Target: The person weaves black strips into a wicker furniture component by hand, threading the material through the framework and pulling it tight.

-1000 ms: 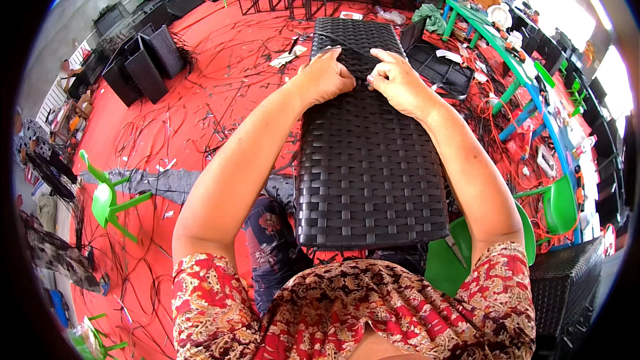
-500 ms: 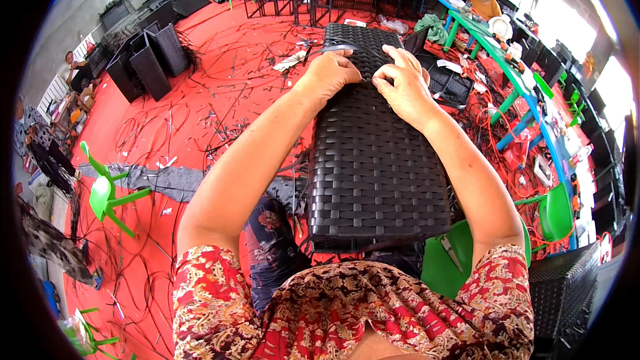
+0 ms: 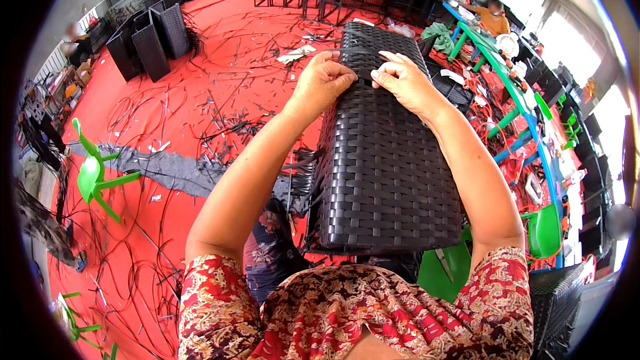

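Observation:
A long black woven plastic-strip piece (image 3: pixel 390 167) stretches away from me, its near end just in front of my lap. Over its far half, my left hand (image 3: pixel 325 81) pinches a flat black strip (image 3: pixel 357 49) with thumb and forefinger near the left edge. The strip arcs over the weave between the two hands. My right hand (image 3: pixel 403 81), thumb and forefinger brought together, rests on the weave at the strip, the other fingers lifted. The strip's ends are hidden at my fingers. Loose strip ends (image 3: pixel 305 173) hang along the piece's left side.
Scissors (image 3: pixel 443 263) lie on a green seat (image 3: pixel 450 277) near my right. A long blue-edged table (image 3: pixel 517 93) runs along the right. Green chairs (image 3: pixel 93 173), woven frames (image 3: pixel 150 47) and strip scraps (image 3: pixel 230 123) are on the red floor. A person in orange (image 3: pixel 493 20) sits far right.
The woven piece sits slightly farther right in view. Both hands have come a little nearer to me, and the strip now arches between them rather than jutting from my left fingers.

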### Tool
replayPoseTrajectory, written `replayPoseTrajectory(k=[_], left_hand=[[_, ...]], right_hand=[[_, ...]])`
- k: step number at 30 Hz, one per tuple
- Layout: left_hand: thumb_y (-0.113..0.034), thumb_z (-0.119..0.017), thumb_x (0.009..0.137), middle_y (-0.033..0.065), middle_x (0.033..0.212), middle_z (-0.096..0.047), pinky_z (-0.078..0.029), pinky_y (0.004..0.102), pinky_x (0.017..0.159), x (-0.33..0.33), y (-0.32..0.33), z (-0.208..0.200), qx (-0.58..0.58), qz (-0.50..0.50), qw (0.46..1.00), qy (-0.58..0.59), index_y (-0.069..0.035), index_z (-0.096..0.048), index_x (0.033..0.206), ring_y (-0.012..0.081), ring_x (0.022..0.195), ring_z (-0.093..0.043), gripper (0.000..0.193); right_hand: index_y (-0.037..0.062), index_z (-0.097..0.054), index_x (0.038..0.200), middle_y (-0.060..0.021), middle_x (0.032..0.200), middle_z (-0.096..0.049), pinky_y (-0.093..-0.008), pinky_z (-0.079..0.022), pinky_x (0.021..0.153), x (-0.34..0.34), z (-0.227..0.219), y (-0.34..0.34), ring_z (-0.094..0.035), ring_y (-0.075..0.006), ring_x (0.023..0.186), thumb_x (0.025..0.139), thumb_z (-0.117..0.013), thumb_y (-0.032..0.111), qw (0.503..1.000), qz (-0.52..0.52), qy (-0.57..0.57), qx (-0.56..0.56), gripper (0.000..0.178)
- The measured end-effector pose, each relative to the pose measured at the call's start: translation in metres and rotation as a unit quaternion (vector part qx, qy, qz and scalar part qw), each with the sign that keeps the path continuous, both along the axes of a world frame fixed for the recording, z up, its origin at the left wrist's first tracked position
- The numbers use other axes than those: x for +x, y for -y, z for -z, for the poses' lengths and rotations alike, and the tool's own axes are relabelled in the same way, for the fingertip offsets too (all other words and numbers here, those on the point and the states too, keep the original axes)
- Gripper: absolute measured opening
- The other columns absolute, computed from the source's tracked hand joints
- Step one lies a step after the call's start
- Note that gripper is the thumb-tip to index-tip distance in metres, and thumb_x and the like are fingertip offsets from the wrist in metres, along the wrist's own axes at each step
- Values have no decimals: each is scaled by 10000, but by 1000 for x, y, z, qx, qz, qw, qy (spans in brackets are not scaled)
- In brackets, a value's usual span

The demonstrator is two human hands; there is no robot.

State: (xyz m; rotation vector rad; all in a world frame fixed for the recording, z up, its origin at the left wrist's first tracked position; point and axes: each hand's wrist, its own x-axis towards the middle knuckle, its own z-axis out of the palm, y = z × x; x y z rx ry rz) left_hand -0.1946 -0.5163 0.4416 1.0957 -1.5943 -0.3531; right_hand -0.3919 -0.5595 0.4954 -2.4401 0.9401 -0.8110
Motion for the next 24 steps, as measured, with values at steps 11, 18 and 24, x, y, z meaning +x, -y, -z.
replayPoseTrajectory(k=[11,18,24], left_hand=[[-317,-599,724,175,1464,-241,-212,648,995,3,-1,-50,53,-13,914,401,-227,-717,877,346,1358,-191,213],[-341,-564,762,216,1446,-255,-263,439,1061,14,13,-57,105,80,895,426,-229,-715,931,354,1361,-183,253],[-319,-541,783,271,1307,-418,-310,418,1029,10,4,-36,114,62,947,294,-203,-712,922,375,1328,-242,249]], right_hand=[[-3,-623,676,-310,1208,-492,-402,-348,983,1,7,1,-433,-379,1198,760,-601,216,998,13,-9,-55,235],[-8,-586,688,-222,1310,-442,-313,-353,917,0,3,-3,-375,-250,1267,835,-545,161,992,-34,32,117,228],[8,-554,731,-224,1271,-468,-338,-311,982,1,0,4,-314,-276,1313,906,-528,211,992,-50,-26,113,270]])
